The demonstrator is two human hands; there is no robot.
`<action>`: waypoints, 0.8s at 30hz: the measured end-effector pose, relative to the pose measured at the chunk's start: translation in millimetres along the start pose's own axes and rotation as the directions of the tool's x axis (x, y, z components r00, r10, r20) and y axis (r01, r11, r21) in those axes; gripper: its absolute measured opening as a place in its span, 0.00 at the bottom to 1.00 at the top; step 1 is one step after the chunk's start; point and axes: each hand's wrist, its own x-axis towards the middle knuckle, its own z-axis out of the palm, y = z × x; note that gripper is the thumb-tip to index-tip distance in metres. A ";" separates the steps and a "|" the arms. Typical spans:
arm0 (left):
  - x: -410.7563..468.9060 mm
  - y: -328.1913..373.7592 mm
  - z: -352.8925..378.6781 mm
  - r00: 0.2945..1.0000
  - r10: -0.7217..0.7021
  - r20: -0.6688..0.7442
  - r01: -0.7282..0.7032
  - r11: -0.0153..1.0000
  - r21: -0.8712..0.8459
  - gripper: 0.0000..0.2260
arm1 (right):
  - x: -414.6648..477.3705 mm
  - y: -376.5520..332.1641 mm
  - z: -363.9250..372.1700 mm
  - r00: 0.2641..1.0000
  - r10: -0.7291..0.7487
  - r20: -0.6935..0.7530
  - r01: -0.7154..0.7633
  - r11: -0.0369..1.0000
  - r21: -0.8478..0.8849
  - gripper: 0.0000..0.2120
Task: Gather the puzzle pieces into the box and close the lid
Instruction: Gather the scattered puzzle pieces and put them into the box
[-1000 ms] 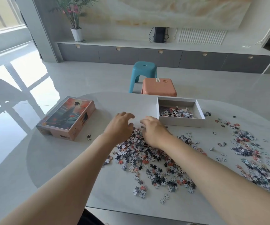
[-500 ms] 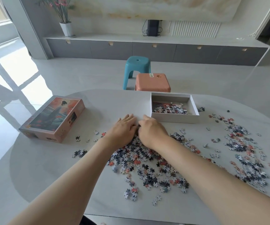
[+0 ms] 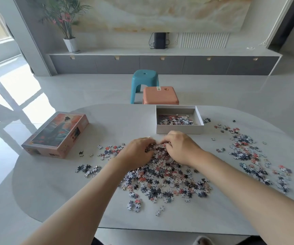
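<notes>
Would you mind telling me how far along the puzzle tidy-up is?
Early: the open box holds only a small layer. In hand: left hand and right hand cup pieces from the centre pile. Left: that pile, the right scatter, and the lid.

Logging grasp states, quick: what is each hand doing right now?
Left hand: curled, cupping puzzle pieces on the table; a firm grip cannot be told.
Right hand: same, cupped on the heap.
</notes>
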 end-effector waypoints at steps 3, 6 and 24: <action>8.5 0.3 -2.5 0.992 -0.021 -0.121 0.025 0.999 0.032 0.18 | -5.8 13.0 -5.3 0.998 0.004 0.055 0.001 0.996 -0.095 0.19; 16.2 -0.3 -4.0 0.987 -0.144 0.077 0.138 0.988 0.073 0.29 | -4.9 15.8 -5.5 0.974 0.049 0.220 0.006 0.970 -0.242 0.31; 55.1 7.7 2.7 0.998 -0.047 0.044 0.048 0.998 -0.034 0.07 | 26.9 25.0 -30.6 0.981 0.151 0.119 -0.170 0.972 0.163 0.05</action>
